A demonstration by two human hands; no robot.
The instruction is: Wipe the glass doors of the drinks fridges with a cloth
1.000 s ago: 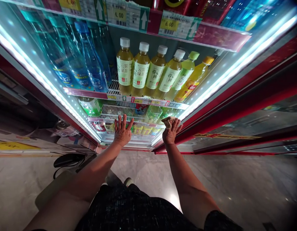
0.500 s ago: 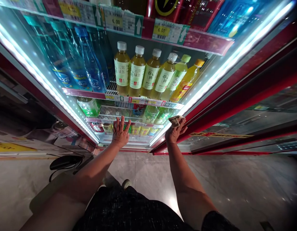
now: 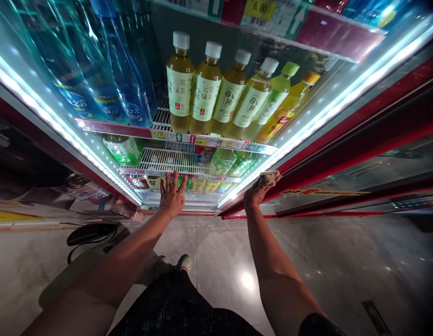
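Observation:
My left hand (image 3: 172, 195) has its fingers spread in front of the lower wire shelf (image 3: 167, 159). Its fingertips overlap the shelf's front edge; whether they touch it I cannot tell. In my right hand (image 3: 255, 195) is a crumpled, light brownish cloth (image 3: 268, 178), held by the red right-hand frame of the lit drinks fridge (image 3: 293, 163). Some of the fingers are hidden behind the cloth. Above both hands, a row of tea bottles (image 3: 206, 84) with pale green labels stands on the middle shelf.
Blue water bottles (image 3: 127, 79) fill the left of the middle shelf. Green bottles (image 3: 225, 160) stand at the right of the lower shelf. Bright light strips (image 3: 67, 126) run along both sides. A dark bag-like object (image 3: 92, 233) with a strap lies at the left by the floor.
The view has moved closer to the fridge. My right hand and the cloth have shifted slightly right along the frame. My left hand stays spread at the lower shelf.

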